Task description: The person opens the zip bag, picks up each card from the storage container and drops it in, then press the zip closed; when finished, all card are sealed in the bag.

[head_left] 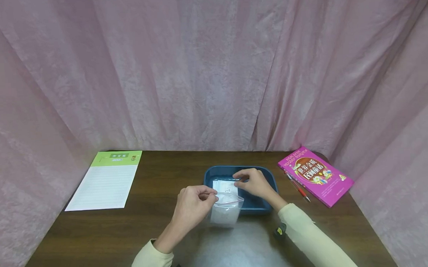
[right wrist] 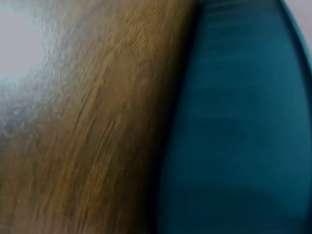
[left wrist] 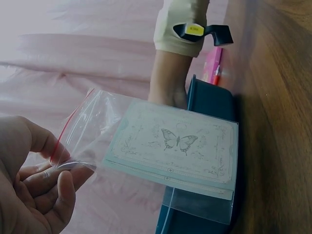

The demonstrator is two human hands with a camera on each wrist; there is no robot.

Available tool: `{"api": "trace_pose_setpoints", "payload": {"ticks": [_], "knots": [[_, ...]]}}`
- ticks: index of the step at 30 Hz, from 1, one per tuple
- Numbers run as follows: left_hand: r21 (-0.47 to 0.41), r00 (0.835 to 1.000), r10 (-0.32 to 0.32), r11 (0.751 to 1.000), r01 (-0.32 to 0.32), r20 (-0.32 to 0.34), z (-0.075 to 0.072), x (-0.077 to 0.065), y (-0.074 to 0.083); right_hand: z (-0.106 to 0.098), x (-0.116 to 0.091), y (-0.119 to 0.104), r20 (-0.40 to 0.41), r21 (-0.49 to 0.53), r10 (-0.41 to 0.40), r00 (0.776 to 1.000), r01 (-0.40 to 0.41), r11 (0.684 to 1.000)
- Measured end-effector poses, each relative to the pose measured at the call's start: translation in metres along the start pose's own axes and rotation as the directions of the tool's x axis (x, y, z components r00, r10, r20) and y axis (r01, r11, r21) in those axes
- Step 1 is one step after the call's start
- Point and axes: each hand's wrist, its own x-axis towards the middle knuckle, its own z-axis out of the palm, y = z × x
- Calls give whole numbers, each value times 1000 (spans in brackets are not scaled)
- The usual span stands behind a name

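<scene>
Though sheer, bag [left wrist: 109, 111] betw. L fingertips [head_left: 210, 199]; rim, prob.

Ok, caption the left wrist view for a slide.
Left hand pinching a clear bag, butterfly-printed card inside, in front of a blue tray.

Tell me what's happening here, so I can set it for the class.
A person's left hand pinches a clear bag near its red-lined end, at the near side of a blue tray. A butterfly-printed card shows through the bag. The right hand is over the tray, fingers near white paper; whether it grips that is unclear. A lined pad lies left, a pink book and red pen right.
</scene>
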Motion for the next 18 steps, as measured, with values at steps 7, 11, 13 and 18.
{"api": "trace_pose_setpoints", "payload": {"ticks": [7, 11, 13, 18], "knots": [[-6, 1000, -1, 1000, 1, 13, 0, 0, 1, 5, 9, 10, 33, -22, 28, 999, -27, 999], [-3, 1000, 6, 1000, -6, 8, 0, -1, 1, 6, 12, 12, 61, -32, 36, 997, -34, 999], [-1, 1000, 7, 1000, -7, 7, 0, -1, 1, 6, 13, 12, 73, -38, 43, 996, -40, 998], [0, 1000, 3, 1000, -3, 9, 0, 0, 2, 6, 14, 12, 90, -63, 51, 995, -46, 997]]}}
